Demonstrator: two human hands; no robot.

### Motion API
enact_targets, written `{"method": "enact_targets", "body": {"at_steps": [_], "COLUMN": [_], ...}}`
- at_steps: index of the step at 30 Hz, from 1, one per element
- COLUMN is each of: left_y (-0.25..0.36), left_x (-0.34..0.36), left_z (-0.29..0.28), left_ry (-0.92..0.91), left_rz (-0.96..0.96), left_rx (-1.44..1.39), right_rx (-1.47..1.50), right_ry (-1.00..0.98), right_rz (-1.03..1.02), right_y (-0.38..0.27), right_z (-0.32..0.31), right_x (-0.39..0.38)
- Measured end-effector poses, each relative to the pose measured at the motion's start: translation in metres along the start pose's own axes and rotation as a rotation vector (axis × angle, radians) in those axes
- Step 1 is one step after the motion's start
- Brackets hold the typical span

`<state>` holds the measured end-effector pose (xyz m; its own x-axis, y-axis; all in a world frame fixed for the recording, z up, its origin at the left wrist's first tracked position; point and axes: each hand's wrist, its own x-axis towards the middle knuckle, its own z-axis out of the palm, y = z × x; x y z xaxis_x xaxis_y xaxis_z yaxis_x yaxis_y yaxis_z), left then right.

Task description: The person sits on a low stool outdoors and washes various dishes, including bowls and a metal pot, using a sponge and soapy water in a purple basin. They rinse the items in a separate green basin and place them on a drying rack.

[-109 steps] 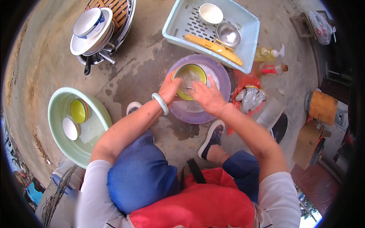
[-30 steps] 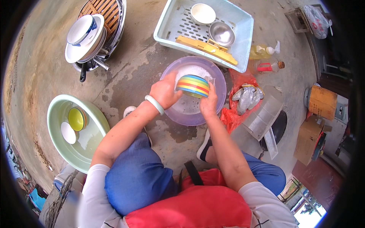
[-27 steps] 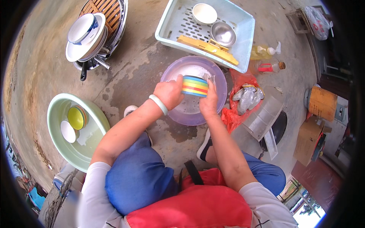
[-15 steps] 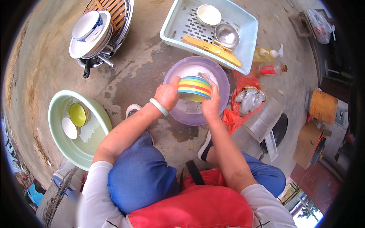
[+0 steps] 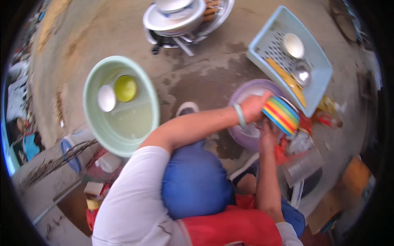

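Note:
My left hand (image 5: 254, 107) grips a rainbow-striped bowl (image 5: 281, 115) at its upper left, holding it tilted over the right part of a purple basin (image 5: 238, 131), where whitish suds show. My right hand (image 5: 269, 133) is just below the bowl, its fingers partly hidden and smeared by motion. The light-blue crate (image 5: 258, 49) sits beyond the basin, with a white bowl (image 5: 293, 45), a steel bowl (image 5: 303, 74) and a yellow plastic piece (image 5: 287, 80) inside. To the left, a green tub (image 5: 152, 102) holds water, a white bowl (image 5: 106, 98) and a lime-green bowl (image 5: 125, 88).
Stacked dishes (image 5: 172, 20) with metal utensils stand at the back. Bottles (image 5: 326, 119), a plastic bag (image 5: 299, 143) and a metal piece (image 5: 303, 166) lie at the right, near cardboard (image 5: 318, 213). Containers and dry twigs (image 5: 69, 153) are at the lower left.
The view has swung left, so the tub and crate appear further right. The striped bowl is tilted more steeply, with my right hand now lower beneath it. Blur has increased.

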<state>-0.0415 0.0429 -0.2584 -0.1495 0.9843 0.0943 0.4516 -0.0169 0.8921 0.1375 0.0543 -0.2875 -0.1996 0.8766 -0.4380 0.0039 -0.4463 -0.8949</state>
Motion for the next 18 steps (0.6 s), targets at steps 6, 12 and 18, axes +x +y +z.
{"method": "enact_targets", "body": {"at_steps": [6,12,18], "left_y": [-0.025,-0.03,0.005], "left_x": [0.019,0.025,0.03], "left_z": [-0.018,-0.033,-0.037], "left_ry": [-0.112,-0.056,0.034], "left_rz": [0.042,0.074,0.398], "left_rx": [0.348,0.34,0.237], "right_rx": [-0.309,-0.49,-0.553], "right_ry": [0.08,0.075,-0.002], "right_rz": [0.059,-0.047,-0.003], "right_y": [0.014,0.005,0.03], "right_z": [-0.039,-0.03,-0.063], "right_x": [-0.01,-0.012,0.003]}}
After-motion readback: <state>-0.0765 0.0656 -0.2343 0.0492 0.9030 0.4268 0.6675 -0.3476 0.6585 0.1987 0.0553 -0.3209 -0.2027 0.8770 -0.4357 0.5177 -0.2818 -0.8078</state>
